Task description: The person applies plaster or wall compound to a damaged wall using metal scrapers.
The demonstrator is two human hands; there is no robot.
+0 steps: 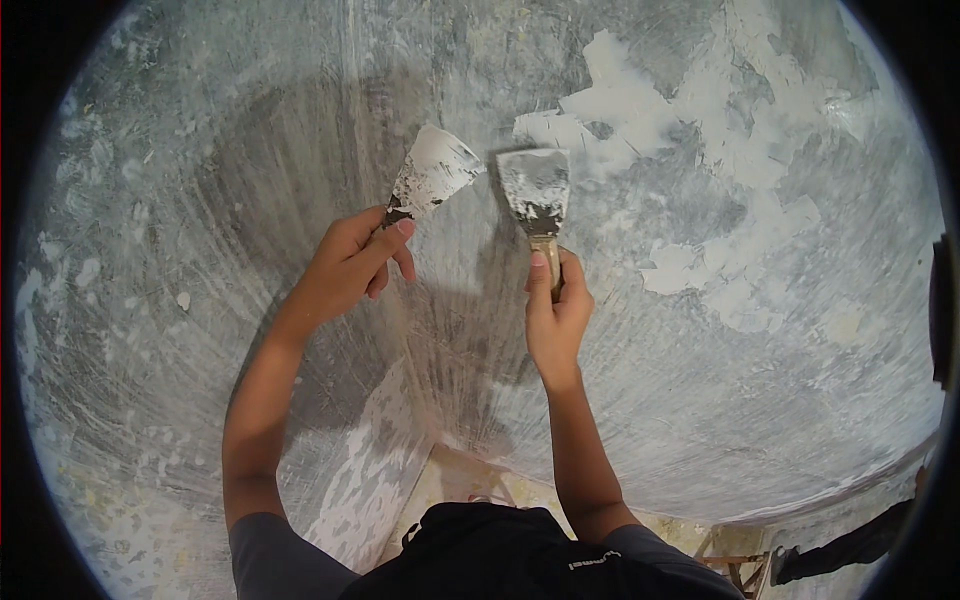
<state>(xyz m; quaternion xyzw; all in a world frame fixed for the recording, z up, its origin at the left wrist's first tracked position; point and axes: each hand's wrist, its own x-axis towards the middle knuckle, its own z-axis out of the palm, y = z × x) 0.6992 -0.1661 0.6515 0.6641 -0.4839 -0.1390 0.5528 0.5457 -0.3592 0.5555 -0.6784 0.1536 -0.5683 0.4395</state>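
Note:
My left hand [352, 262] is closed round the handle of a putty knife [436, 168]. White paste is heaped on that knife's blade, which tilts up to the right. In my right hand [560, 318] is a second putty knife [535, 190] with a wooden handle, held upright with its blade at the top. Its blade is smeared with white paste and dark patches. The two blades are close together but apart, in front of a grey wall [680, 390]. Fresh white patches [625, 100] of paste cover part of the wall, right of the right-hand knife.
A wall corner runs down between my arms to a pale yellowish floor [455, 478]. White dabs mark the low left wall [370, 485]. At the lower right are a dark-clothed limb [850, 548] and a wooden frame [735, 562]. A dark object [942, 310] stands at the right edge.

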